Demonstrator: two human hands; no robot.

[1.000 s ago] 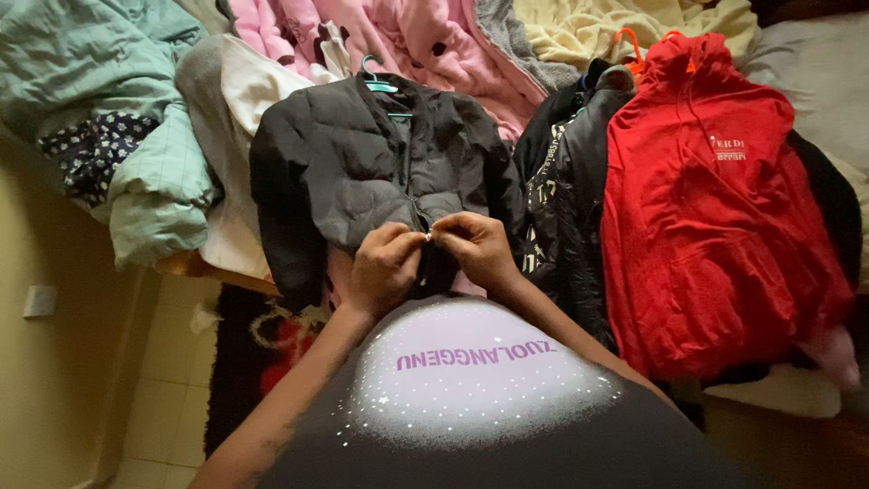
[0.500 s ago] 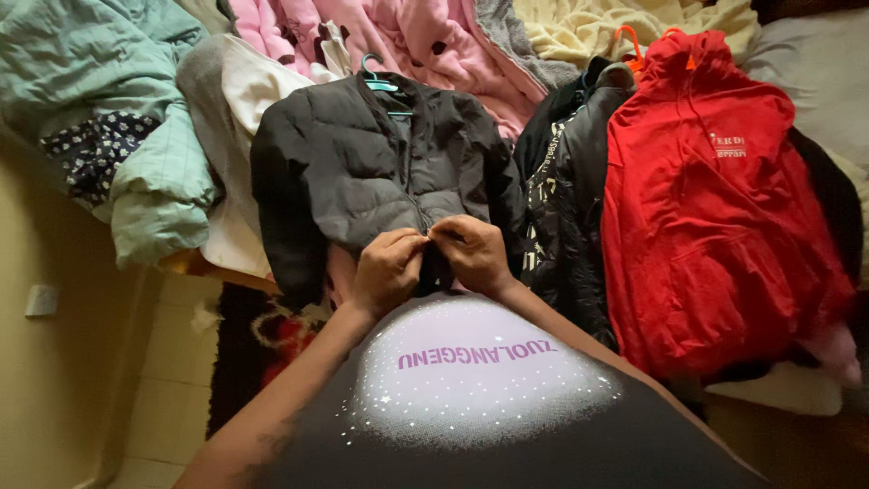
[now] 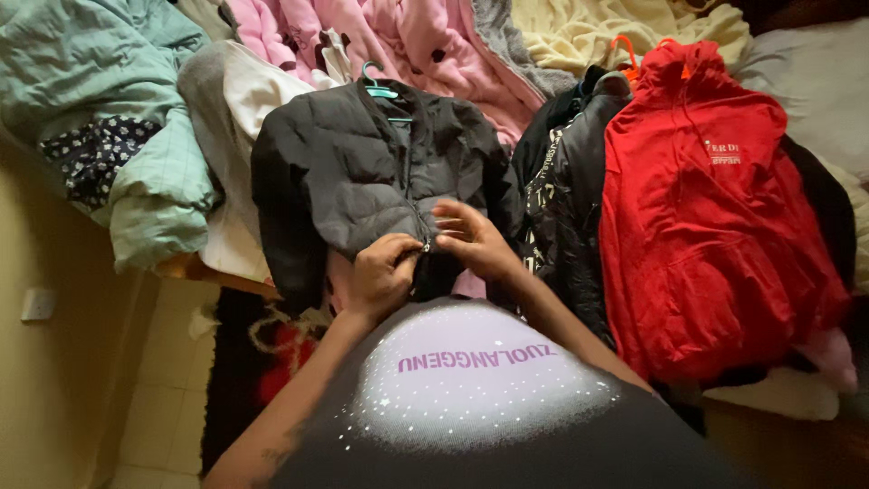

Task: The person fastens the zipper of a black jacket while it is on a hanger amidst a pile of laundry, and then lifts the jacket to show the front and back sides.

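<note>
A home bedroom: clothes piled on a bed [image 3: 819, 81], a tiled floor [image 3: 154, 398] below the bed

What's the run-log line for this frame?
left hand: pinching zipper | right hand: on front | item: dark puffer jacket, teal hanger | beside: red hoodie
</note>
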